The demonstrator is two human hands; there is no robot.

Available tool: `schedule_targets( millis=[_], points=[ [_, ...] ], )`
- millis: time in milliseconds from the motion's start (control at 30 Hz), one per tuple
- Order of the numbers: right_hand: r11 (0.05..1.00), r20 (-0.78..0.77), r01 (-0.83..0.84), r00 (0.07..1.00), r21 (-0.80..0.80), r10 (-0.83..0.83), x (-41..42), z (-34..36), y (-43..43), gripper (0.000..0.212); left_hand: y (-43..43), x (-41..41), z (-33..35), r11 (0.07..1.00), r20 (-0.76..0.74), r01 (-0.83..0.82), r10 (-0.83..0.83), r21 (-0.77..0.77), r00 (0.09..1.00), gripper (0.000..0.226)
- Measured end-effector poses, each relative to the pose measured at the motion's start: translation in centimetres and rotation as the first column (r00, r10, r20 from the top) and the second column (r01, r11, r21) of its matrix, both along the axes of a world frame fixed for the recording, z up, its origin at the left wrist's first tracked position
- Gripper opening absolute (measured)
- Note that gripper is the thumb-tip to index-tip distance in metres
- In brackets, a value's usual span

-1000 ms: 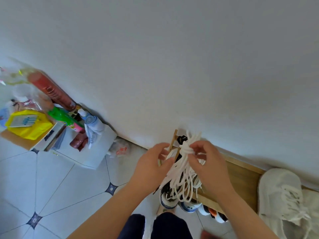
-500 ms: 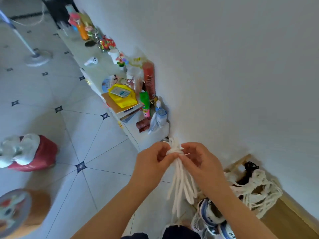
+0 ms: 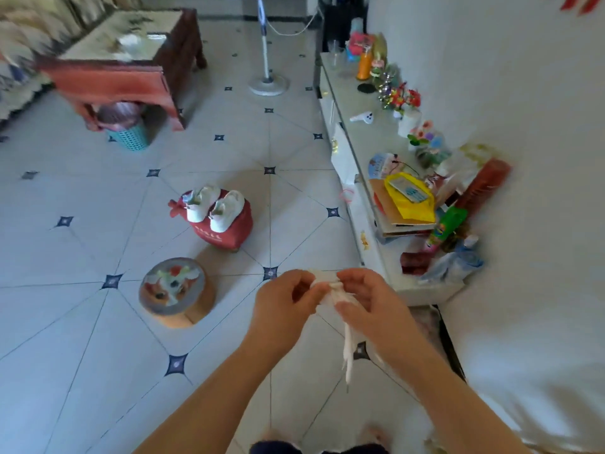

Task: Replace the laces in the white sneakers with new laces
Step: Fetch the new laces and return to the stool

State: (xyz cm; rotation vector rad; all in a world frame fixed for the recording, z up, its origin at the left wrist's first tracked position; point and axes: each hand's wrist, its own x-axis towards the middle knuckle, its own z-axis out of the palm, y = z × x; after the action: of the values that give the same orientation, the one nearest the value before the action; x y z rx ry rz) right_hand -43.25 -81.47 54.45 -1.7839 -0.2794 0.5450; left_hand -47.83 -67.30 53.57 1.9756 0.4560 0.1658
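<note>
Our hands meet just in front of us: the left hand (image 3: 284, 299) and the right hand (image 3: 370, 303) each pinch the bunched top of the bundle of white laces (image 3: 329, 288) with curled fingers, and its loose strands dangle below the right hand. We judge the laces light, soft and limp, quick to tangle, so the bunch itself is the surest hold. The white sneakers (image 3: 214, 208) sit well apart, on a red stool (image 3: 229, 235) on the tiled floor (image 3: 98, 322) ahead and to the left.
</note>
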Motion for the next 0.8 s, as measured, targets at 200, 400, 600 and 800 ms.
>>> schedule_targets(
  millis=[200, 400, 600, 800],
  points=[
    [0.954, 0.456, -0.095, 0.862, -0.284, 0.221, 1.1, -0.9, 8.4, 0.014, 7.3, -1.7, 0.0, 0.937, -0.022, -0.275, 0.277, -0.213, 0.961, 0.016],
    [0.915, 0.733, -0.143, 0.557, -0.378, 0.390, 4.2, -2.9, 15.3, 0.024, 12.1, -0.2, -0.4, 0.859, -0.043, -0.455, 0.458, -0.234, 0.888, 0.020],
    [0.866, 0.713, -0.212, 0.497, -0.453, 0.495, 10.3, -4.2, 22.3, 0.025, 17.2, 4.6, -1.0, 0.827, -0.060, -0.551, 0.548, -0.111, 0.835, 0.020],
    [0.908, 0.658, -0.328, 0.627, -0.262, 0.416, 16.6, -4.0, 26.8, 0.011, 21.3, 10.3, -1.0, 0.773, -0.073, -0.628, 0.634, 0.086, 0.770, 0.026]
  ],
)
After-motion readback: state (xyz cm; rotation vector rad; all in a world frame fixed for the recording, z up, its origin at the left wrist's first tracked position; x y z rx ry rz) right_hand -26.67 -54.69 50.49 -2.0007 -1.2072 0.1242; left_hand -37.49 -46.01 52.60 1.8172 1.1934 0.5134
